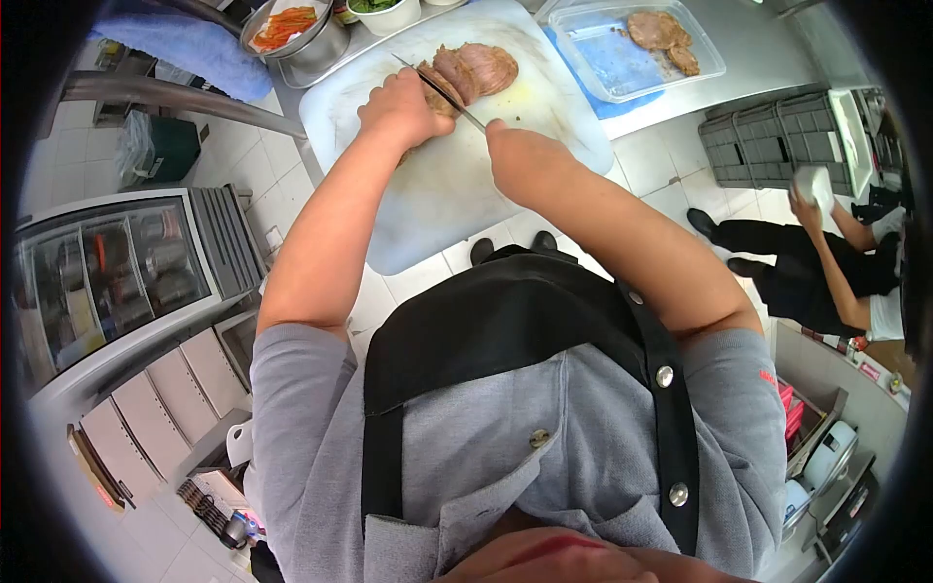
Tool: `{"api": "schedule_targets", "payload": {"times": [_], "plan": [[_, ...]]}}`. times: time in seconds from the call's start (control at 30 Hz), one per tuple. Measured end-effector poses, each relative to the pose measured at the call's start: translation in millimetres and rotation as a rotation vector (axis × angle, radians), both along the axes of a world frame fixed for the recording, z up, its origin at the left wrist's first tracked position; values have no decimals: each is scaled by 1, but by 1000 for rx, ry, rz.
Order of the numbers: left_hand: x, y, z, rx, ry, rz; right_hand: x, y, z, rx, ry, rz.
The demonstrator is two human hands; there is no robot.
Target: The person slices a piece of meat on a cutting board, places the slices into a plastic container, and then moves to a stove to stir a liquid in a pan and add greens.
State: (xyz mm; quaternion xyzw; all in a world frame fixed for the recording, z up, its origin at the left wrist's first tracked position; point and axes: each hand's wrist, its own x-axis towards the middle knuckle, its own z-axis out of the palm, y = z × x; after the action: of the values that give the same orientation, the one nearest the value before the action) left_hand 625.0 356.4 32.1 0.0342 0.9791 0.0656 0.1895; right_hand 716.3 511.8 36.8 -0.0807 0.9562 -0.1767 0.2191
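Note:
On a white cutting board (428, 209) lies a piece of cooked meat (486, 68), partly cut into slices. My right hand (525, 160) is closed around the handle of a knife (457, 105), whose blade crosses the meat diagonally. My left hand (398, 109) presses on the near left part of the meat, fingers bent beside the blade. Some of the meat under that hand is hidden. A clear plastic container (603, 58) to the right of the board holds several pieces of meat (663, 37).
Behind the board at left stands a metal bowl (321, 44) with orange vegetable strips, beside a white tub (387, 17) of greens. A blue towel (185, 53) hangs at left. Grey crates (763, 146) stand at right, near another person (807, 262) holding something white.

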Motion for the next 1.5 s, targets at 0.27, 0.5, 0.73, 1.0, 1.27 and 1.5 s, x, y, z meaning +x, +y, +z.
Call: {"api": "schedule_targets", "payload": {"times": [0.27, 0.5, 0.73, 1.0, 1.27, 1.5], "plan": [[5, 0, 3, 8, 15, 4, -29, -18, -34, -8, 79, -14], [23, 3, 13, -43, 57, 34, -1, 1, -25, -95, 187, -98], [21, -18, -8, 116, 18, 35, 43, 6, 8, -88, 193, -67], [25, -10, -4, 60, 39, 85, 50, -1, -5, -97, 248, -47], [18, -12, -2, 80, 14, 52, 48, -3, 5, -65, 201, -44], [14, -12, -3, 53, -5, 54, 40, -9, 24, -40, 130, -35]]}}
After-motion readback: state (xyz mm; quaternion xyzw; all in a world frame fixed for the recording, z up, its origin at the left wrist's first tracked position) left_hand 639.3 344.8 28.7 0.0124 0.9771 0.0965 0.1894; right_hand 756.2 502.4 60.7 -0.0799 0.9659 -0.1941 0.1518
